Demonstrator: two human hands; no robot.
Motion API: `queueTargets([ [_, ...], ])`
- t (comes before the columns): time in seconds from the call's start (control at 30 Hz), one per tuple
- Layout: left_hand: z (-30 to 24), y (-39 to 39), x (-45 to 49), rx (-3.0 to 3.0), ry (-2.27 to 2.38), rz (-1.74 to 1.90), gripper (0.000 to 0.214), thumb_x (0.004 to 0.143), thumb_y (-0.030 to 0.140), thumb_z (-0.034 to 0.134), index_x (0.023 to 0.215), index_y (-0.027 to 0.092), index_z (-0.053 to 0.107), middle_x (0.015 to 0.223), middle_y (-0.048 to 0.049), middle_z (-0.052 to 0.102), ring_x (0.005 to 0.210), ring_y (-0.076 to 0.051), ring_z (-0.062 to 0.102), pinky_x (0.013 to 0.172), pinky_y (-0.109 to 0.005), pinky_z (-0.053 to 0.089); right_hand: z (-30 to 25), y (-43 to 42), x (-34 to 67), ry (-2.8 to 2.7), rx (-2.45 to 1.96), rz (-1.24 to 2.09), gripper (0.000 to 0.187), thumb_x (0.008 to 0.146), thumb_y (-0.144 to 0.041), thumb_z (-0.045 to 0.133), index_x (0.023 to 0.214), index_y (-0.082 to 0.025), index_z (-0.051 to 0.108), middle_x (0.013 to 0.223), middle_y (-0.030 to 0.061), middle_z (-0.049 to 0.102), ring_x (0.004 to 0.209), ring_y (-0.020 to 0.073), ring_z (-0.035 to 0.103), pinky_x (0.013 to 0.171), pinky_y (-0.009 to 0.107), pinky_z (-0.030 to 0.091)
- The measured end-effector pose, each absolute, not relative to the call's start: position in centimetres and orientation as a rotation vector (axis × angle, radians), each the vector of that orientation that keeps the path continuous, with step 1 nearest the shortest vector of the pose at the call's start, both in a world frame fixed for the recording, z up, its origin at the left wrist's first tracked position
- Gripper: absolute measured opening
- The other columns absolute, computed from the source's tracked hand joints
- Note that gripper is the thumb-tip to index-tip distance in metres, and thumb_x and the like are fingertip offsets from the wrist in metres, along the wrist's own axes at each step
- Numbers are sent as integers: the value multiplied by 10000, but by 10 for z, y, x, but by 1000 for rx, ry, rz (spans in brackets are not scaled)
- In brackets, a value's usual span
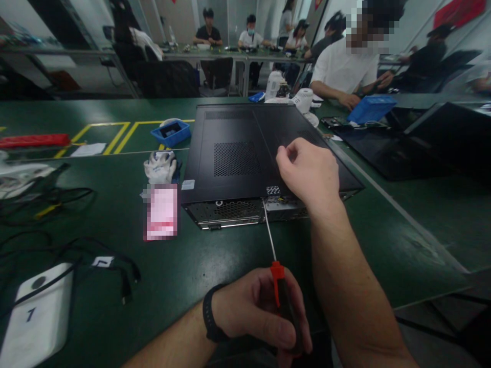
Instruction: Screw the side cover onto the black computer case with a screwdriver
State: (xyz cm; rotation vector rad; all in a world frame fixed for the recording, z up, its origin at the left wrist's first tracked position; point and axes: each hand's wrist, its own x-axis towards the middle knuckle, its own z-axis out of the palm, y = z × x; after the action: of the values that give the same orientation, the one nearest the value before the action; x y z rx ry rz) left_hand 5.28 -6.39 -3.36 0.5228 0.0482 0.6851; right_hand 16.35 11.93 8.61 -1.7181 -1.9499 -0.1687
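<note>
A black computer case point(238, 153) lies flat on the green table point(115, 230), its rear panel facing me. My left hand point(257, 312) is wrapped round the red-and-black handle of a long screwdriver point(274, 263). The tip of its shaft touches the rear panel near the top edge. My right hand point(309, 171) rests on the case's top cover near the rear right, fingers curled in with thumb and forefinger pinched. Whether anything small sits in that pinch is hidden.
A white work glove point(160, 166) and a small blue tray point(171, 133) lie left of the case. A white box marked 1 point(36, 317) and black cables point(76, 255) occupy the near left. Other people sit at tables behind; a person in white works at the right with a blue bin point(371, 108).
</note>
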Motion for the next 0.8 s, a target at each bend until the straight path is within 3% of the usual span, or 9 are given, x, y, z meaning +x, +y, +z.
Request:
queueTargets([
  [0.13,-31,-65,51,524,62,644,444,762,313,887,1133,129,728,902,-84,762,589,-121,690,537,-208,533,86,120,164,-1943,-1716,-163,329,950,-485,512,863,-229,700,805,95,730,733,250,631,705,368,415],
  [0.4,-31,-64,51,605,68,692,348,784,375,878,941,123,696,778,-48,710,491,-97,630,465,-195,520,85,120,164,-1942,-1704,-172,345,948,-486,505,863,-222,711,797,96,727,725,241,621,699,365,423],
  [0.63,-31,-67,50,492,0,718,384,804,287,853,1115,142,681,912,-73,768,593,-126,706,536,-206,564,85,119,164,-1944,-1712,-143,325,960,-474,503,861,-225,687,796,93,706,762,255,623,734,380,425],
  [0.8,-24,-67,46,500,51,662,355,751,261,891,1036,104,747,878,-82,748,611,-123,698,558,-223,584,86,119,163,-1955,-1697,-146,319,964,-467,504,860,-220,677,817,94,712,769,247,618,748,382,424],
])
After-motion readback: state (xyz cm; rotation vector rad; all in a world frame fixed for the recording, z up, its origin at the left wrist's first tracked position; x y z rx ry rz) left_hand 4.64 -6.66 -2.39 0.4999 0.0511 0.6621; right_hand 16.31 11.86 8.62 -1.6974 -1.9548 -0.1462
